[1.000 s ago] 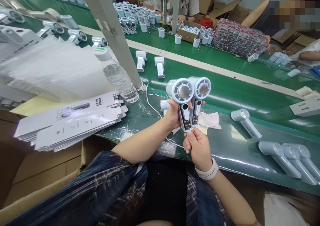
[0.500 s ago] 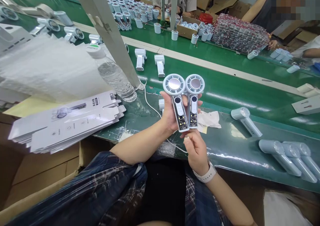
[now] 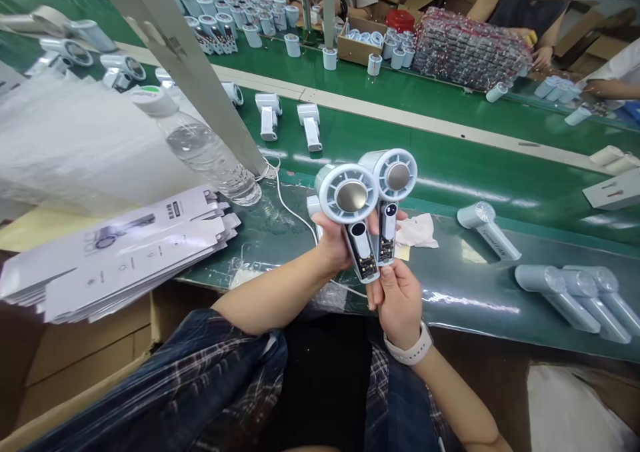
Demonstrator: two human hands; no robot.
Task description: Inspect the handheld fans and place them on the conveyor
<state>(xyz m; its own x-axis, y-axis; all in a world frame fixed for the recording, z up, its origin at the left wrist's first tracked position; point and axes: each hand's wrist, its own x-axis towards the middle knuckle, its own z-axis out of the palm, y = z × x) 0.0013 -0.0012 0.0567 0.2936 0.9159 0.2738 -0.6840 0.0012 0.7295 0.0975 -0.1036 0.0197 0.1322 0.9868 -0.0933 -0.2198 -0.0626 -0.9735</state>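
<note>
Two light-blue handheld fans with round heads and uncovered circuit boards in their handles are held up over the bench. My left hand [image 3: 334, 244] is closed round the nearer fan [image 3: 349, 196], its fingers reaching behind toward the second fan [image 3: 397, 175]. On that second fan's display a small lit mark shows. My right hand [image 3: 401, 299], with a white watch strap at its wrist, pinches the lower end of the second fan's handle. A white cable [image 3: 290, 205] runs on the bench behind my left hand and passes under it.
Printed flat boxes [image 3: 135, 252] and a water bottle [image 3: 205, 155] are at the left, by a metal post [image 3: 200, 72]. Finished-looking fans [image 3: 560, 299] lie at the right, near crumpled tissue [image 3: 417, 231]. Across the green conveyor [image 3: 450, 152], other people work among many parts.
Both fans have tilted, and the nearer one now looks larger and lower. My right hand has moved up to the second fan's handle end. A display mark has appeared. The view has shifted slightly.
</note>
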